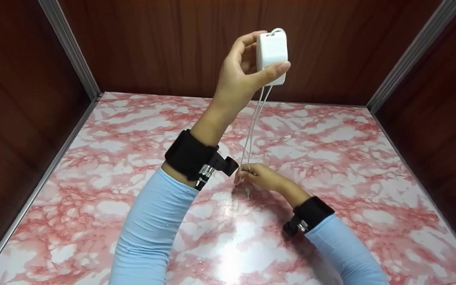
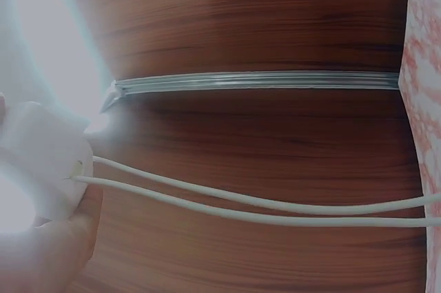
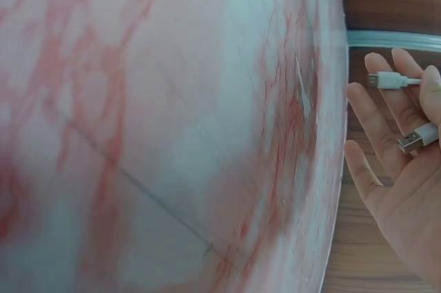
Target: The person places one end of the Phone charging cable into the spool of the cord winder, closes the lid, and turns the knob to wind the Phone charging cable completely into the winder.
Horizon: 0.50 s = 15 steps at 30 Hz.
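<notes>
My left hand (image 1: 238, 75) holds a white rounded block (image 1: 274, 49) up high, thumb across its front and fingers behind. A small loop of white cable shows at the block's top. From its underside two strands of the USB cable (image 1: 254, 118) run down, fairly straight, to my right hand (image 1: 265, 177), low over the tabletop. In the right wrist view the thumb pinches the cable near its ends while the other fingers spread. A small flat plug (image 3: 391, 80) and a larger USB plug (image 3: 417, 138) stick out there. In the left wrist view, glare covers part of the block (image 2: 48, 145).
The red-and-white marbled tabletop (image 1: 133, 158) spreads beneath both hands. Dark wood-grain panels (image 1: 152, 47) stand at the back and both sides, joined by metal corner strips (image 1: 71, 47). A bright light reflection lies on the tabletop near the front.
</notes>
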Tool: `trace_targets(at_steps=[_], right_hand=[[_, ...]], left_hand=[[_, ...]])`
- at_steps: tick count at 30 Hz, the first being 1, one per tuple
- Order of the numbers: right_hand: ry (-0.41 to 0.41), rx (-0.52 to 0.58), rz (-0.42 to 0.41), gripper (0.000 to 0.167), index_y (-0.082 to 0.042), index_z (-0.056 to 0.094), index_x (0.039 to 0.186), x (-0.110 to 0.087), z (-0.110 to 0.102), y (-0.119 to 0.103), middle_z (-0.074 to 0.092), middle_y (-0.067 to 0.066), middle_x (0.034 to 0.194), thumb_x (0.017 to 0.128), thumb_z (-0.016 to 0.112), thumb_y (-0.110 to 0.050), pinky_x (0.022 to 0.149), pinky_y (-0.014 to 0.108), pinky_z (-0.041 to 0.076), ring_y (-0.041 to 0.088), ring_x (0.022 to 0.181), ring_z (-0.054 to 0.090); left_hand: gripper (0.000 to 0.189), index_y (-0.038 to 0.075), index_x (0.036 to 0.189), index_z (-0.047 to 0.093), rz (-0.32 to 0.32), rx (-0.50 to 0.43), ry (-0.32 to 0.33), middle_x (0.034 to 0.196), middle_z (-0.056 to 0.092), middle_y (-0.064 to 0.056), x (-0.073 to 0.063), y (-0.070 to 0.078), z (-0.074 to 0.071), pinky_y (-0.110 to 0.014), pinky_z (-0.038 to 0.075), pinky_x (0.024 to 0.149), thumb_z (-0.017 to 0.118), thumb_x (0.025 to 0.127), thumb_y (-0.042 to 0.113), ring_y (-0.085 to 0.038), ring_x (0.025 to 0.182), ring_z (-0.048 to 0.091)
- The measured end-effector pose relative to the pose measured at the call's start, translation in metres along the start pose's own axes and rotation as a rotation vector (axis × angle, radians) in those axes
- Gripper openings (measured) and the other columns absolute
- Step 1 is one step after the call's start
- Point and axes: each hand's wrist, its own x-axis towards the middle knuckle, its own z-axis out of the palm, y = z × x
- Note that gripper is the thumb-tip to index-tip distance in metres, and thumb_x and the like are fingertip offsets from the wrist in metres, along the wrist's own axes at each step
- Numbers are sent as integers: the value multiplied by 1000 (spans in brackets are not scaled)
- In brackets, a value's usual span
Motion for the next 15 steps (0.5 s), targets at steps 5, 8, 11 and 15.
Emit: trace_targets(at_steps=[5, 8, 11, 15], right_hand=[[8, -12, 23, 23, -2, 64, 96, 3, 3, 4, 67, 13, 93, 102, 46, -16, 88, 35, 49, 26, 92, 63], [7, -10, 35, 23, -1, 63, 97, 3, 2, 5, 65, 12, 93, 102, 45, -15, 89, 37, 49, 25, 92, 62], [9, -14, 34, 23, 0, 64, 103, 3, -2, 7, 67, 11, 95, 102, 45, -13, 91, 38, 49, 24, 94, 62], [-28, 1, 24, 22, 0, 65, 107, 1, -7, 9, 68, 12, 100, 101, 47, -12, 94, 37, 48, 24, 98, 63]], left_hand=[[59, 1, 131, 48, 63, 15, 8, 117, 57, -12, 0, 0, 1, -34, 58, 80, 74, 77, 4, -24, 97, 64], [60, 0, 130, 48, 81, 12, 4, 115, 57, -12, 0, 1, 2, -34, 58, 81, 75, 77, 3, -24, 97, 63], [61, 0, 131, 48, 78, 5, 3, 115, 56, -13, 1, 1, 4, -33, 58, 82, 75, 76, 2, -23, 98, 63], [62, 2, 132, 48, 79, 29, 6, 118, 56, -11, 1, -1, 7, -33, 58, 81, 76, 76, 3, -23, 98, 62]])
